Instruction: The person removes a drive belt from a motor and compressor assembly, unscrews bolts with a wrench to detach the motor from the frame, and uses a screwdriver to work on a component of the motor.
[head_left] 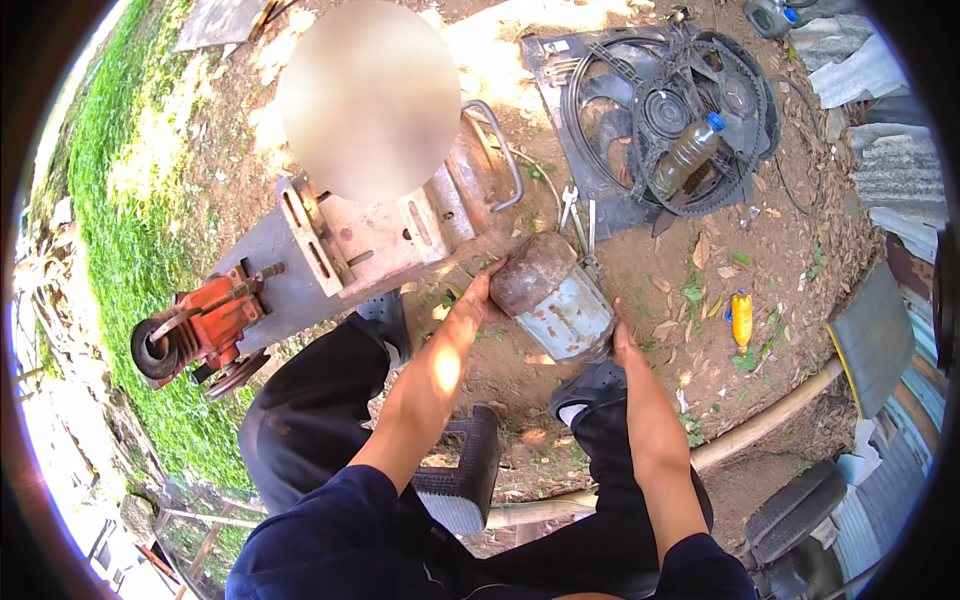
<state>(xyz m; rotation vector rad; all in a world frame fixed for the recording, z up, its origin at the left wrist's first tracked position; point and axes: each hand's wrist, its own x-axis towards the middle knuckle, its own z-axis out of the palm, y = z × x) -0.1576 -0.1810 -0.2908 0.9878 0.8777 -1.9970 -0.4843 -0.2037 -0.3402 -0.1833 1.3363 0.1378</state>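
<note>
Between my two hands is a heavy-looking electric motor point(562, 312), rounded and rusty brown at its far end and faded light blue nearer me. Against its left side presses my left hand point(486, 292), fingers curled around the rusty end. My right hand point(624, 340) grips the lower right side of the blue body. Parts of the fingers on both hands are hidden by the motor. It is low, just above or on the dirt between my feet; I cannot tell which. Just beyond it lie wrenches point(571, 207).
A rusty metal frame point(375, 255) with an orange pump-like machine point(218, 318) stands left. A black fan shroud point(553, 85) bearing a capped bottle point(690, 155) lies far right. On the dirt are a yellow bottle point(741, 320) and a bamboo pole point(770, 430). A blurred patch hides part of the frame.
</note>
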